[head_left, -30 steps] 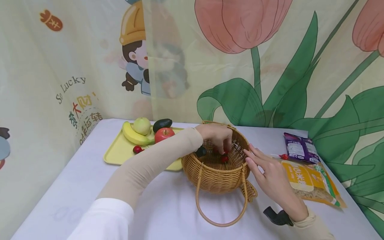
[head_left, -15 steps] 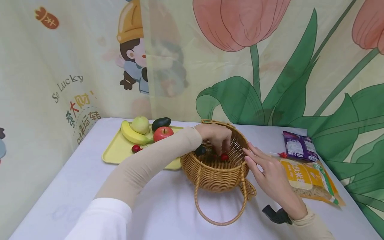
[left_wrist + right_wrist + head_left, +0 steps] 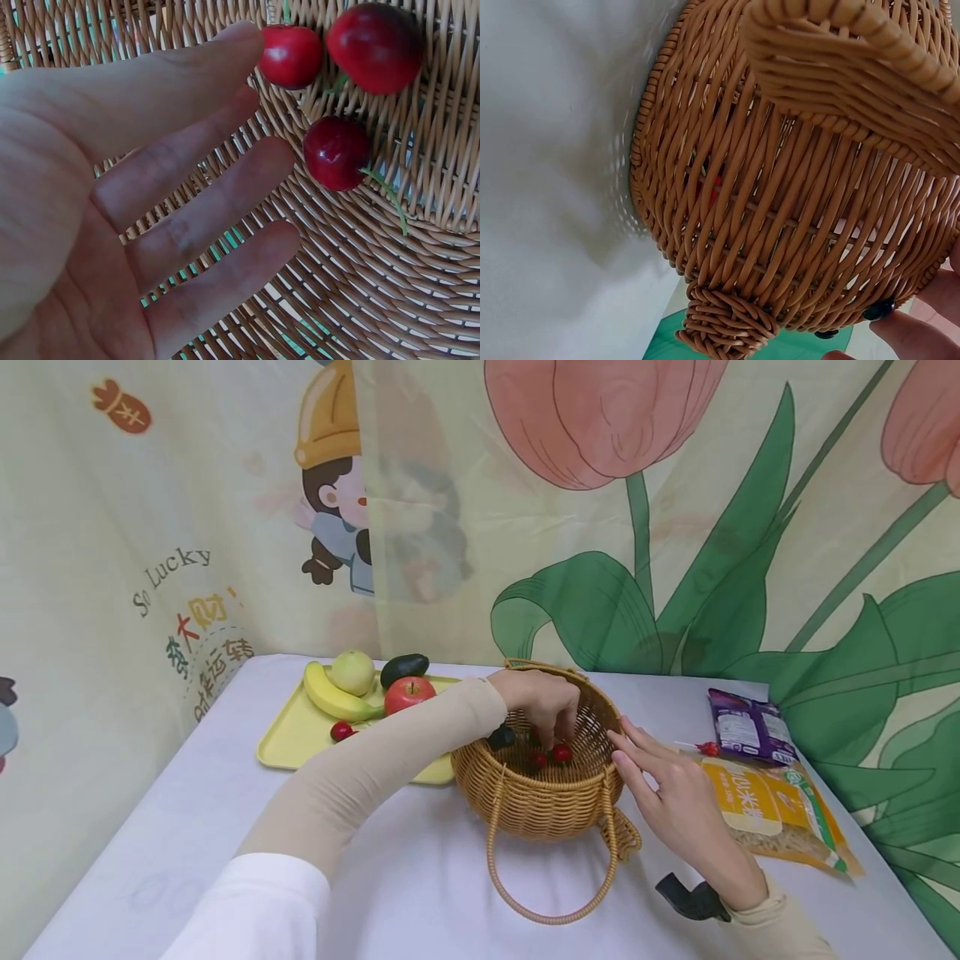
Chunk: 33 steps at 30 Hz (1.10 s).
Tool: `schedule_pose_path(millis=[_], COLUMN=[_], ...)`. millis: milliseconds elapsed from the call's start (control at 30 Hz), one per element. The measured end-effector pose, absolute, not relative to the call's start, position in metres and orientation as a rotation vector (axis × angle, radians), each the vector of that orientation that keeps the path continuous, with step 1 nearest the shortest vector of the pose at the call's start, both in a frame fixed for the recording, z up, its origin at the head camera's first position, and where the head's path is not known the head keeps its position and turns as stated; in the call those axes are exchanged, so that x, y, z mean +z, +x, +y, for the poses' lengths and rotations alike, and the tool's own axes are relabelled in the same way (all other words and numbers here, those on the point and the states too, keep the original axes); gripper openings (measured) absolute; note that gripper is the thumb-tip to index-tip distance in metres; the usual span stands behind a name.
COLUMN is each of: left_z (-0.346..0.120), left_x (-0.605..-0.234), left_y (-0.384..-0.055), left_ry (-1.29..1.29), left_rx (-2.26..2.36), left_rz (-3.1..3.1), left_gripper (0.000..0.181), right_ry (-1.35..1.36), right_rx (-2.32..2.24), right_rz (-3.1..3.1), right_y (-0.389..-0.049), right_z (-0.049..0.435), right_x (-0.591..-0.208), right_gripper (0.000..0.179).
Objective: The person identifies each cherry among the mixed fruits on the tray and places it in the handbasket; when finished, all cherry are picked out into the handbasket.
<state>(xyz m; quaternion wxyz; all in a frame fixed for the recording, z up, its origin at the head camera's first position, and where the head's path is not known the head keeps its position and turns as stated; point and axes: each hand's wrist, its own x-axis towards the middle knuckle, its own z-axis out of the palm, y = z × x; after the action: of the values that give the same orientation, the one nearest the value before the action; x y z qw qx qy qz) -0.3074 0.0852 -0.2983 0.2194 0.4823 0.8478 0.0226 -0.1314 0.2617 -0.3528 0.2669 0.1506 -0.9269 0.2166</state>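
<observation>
A round wicker basket (image 3: 551, 806) stands on the white table with its handle hanging down in front. My left hand (image 3: 135, 187) is inside it, fingers extended and spread, nothing gripped. By the thumb tip lies a cherry (image 3: 291, 56); whether they touch I cannot tell. A larger-looking cherry (image 3: 375, 49) and a darker cherry (image 3: 337, 153) with a green stem rest on the woven bottom. In the head view two cherries (image 3: 561, 753) show below the left fingertips. My right hand (image 3: 675, 793) rests its straight fingers on the basket's right rim.
Left of the basket, a yellow tray (image 3: 281, 747) bears a banana (image 3: 330, 695), a pale green round fruit (image 3: 352, 672), a red apple (image 3: 408, 693), a dark avocado-like fruit (image 3: 403, 670) and cherries (image 3: 342, 731). At right lie a purple packet (image 3: 750, 731) and an orange food bag (image 3: 772, 810).
A second cherry has come into view beside the first, below my left fingertips in the basket. The left hand has barely moved, and the right hand stays on the rim.
</observation>
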Motion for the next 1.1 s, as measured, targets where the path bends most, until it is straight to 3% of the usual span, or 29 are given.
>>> schedule_pose_path(millis=[333, 600, 900, 1100], left_z=[0.093, 0.088, 0.044, -0.012], left_x=[-0.295, -0.264, -0.22, -0.221], left_y=[-0.306, -0.3, -0.283, -0.29], left_ry=[1.37, 1.526, 1.684, 1.752], left_rx=[-0.043, -0.037, 0.188, 0.471], left_rz=[2.336, 2.272, 2.392, 2.44], left_gripper=[0.03, 0.031, 0.033, 0.031], right_ry=[0.395, 0.401, 0.387, 0.39], right_rx=[0.588, 0.601, 0.605, 0.604], right_rz=[-2.514, -2.513, -2.534, -2.536], right_y=[-0.131, -0.131, -0.131, -0.131], right_z=[0.263, 0.263, 0.263, 0.262], right_x=[-0.353, -0.353, -0.349, -0.35], right_gripper=[0.035, 0.035, 0.036, 0.035])
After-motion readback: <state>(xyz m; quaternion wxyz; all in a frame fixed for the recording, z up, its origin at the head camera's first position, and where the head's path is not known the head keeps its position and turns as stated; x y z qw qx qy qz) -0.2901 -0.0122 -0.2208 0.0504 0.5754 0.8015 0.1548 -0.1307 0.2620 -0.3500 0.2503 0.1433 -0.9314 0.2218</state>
